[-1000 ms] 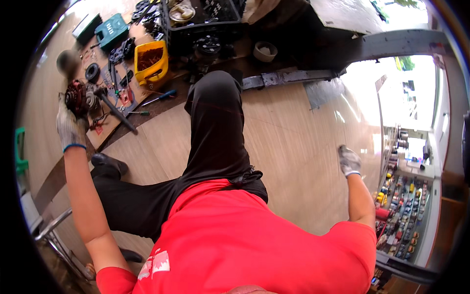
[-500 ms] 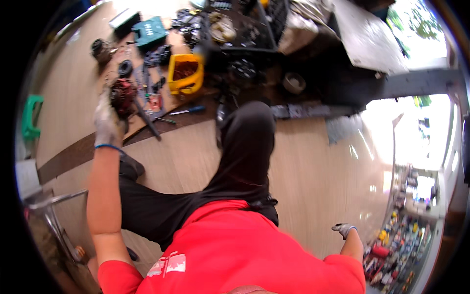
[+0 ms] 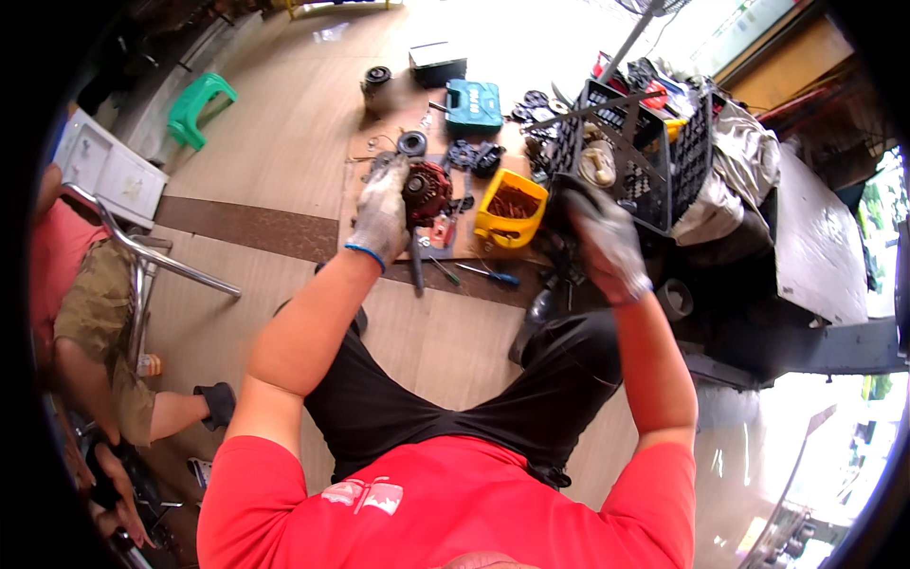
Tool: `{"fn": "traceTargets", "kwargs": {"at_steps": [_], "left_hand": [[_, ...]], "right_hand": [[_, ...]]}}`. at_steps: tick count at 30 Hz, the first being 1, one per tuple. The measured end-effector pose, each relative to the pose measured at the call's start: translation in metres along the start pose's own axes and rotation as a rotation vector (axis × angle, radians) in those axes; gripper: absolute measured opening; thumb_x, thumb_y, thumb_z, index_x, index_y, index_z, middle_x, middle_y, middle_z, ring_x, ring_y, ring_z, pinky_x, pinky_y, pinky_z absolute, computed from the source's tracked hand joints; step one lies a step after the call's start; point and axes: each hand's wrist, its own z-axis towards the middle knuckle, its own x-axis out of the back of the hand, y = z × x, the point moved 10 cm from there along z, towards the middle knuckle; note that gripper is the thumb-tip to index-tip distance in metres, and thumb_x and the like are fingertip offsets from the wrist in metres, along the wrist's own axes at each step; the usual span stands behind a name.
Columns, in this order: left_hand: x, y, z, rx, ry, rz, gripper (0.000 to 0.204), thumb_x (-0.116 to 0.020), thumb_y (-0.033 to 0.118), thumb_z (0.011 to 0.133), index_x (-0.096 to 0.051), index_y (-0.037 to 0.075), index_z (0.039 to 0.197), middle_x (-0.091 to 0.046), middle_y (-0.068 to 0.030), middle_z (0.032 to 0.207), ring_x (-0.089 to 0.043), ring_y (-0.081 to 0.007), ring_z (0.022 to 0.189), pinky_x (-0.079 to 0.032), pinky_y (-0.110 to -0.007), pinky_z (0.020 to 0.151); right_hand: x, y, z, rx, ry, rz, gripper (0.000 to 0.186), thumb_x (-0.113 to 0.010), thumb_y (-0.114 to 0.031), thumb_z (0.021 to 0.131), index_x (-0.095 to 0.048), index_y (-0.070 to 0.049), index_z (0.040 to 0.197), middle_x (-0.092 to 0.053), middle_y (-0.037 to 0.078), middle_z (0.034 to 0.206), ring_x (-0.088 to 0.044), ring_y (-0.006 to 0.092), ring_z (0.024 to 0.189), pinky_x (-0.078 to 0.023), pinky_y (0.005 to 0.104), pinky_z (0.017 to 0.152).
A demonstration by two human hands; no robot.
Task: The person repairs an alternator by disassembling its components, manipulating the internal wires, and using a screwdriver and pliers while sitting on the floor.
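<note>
My left hand point(image 3: 381, 207), in a whitish work glove with a blue cuff, is closed on a round motor part with dark red windings point(image 3: 429, 193). It holds the part over the cardboard mat point(image 3: 355, 199). My right hand point(image 3: 609, 237), gloved too, is raised beside the black crate, right of the yellow container point(image 3: 495, 230) with reddish-brown contents. Its fingers are blurred against dark things, so I cannot tell whether they hold anything. A black bar-like handle point(image 3: 416, 266) lies below the motor part. Near it are a blue-handled screwdriver point(image 3: 500, 277) and a green-handled one point(image 3: 447, 273).
A teal tool case point(image 3: 473, 106), a black ring point(image 3: 411, 143) and a dark cylindrical part point(image 3: 377, 87) lie beyond my hands. The black crate point(image 3: 654, 204) stands at the right. A green stool point(image 3: 197, 109) and a seated person point(image 3: 95, 303) are at the left.
My right hand has come from far out at the lower right up to the crate. My left hand keeps hold of the motor part. The view has turned left.
</note>
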Motion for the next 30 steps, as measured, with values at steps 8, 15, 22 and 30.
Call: {"fn": "traceTargets", "kwargs": {"at_steps": [8, 15, 22, 30], "left_hand": [[0.008, -0.016, -0.003, 0.056, 0.005, -0.014, 0.028, -0.052, 0.027, 0.105, -0.061, 0.006, 0.121, -0.069, -0.0104, 0.110, -0.071, -0.0207, 0.093, -0.061, -0.036, 0.075], [-0.028, 0.000, -0.032, 0.398, -0.054, -0.260, 0.031, -0.048, 0.031, 0.106, -0.062, 0.005, 0.116, -0.070, -0.0110, 0.102, -0.071, -0.0220, 0.084, -0.061, -0.037, 0.073], [-0.013, 0.002, -0.019, 0.129, -0.192, 0.231, 0.027, -0.054, 0.030, 0.104, -0.062, 0.009, 0.118, -0.070, -0.0076, 0.103, -0.072, -0.0174, 0.086, -0.060, -0.034, 0.064], [-0.014, 0.000, -0.024, 0.297, 0.019, 0.077, 0.028, -0.053, 0.028, 0.104, -0.059, 0.006, 0.120, -0.069, -0.0093, 0.107, -0.073, -0.0203, 0.084, -0.060, -0.031, 0.056]], "right_hand": [[-0.196, 0.023, 0.021, -0.289, -0.658, 0.642, 0.030, -0.066, -0.028, 0.098, -0.065, -0.007, 0.120, -0.067, 0.003, 0.105, -0.066, 0.0146, 0.095, -0.057, 0.0304, 0.076], [-0.181, 0.032, 0.032, -0.195, -0.607, 0.207, 0.023, -0.065, -0.019, 0.096, -0.069, 0.000, 0.108, -0.065, 0.003, 0.079, -0.058, 0.0072, 0.067, -0.050, 0.0258, 0.062], [-0.126, 0.009, 0.054, 0.244, -0.198, -0.424, 0.029, -0.061, -0.033, 0.097, -0.071, -0.010, 0.112, -0.071, 0.019, 0.097, -0.068, 0.0391, 0.090, -0.054, 0.0437, 0.076], [-0.117, -0.013, 0.021, 0.472, -0.148, -0.421, 0.030, -0.058, -0.034, 0.097, -0.070, -0.014, 0.115, -0.070, 0.016, 0.083, -0.069, 0.0363, 0.075, -0.055, 0.0461, 0.066]]}}
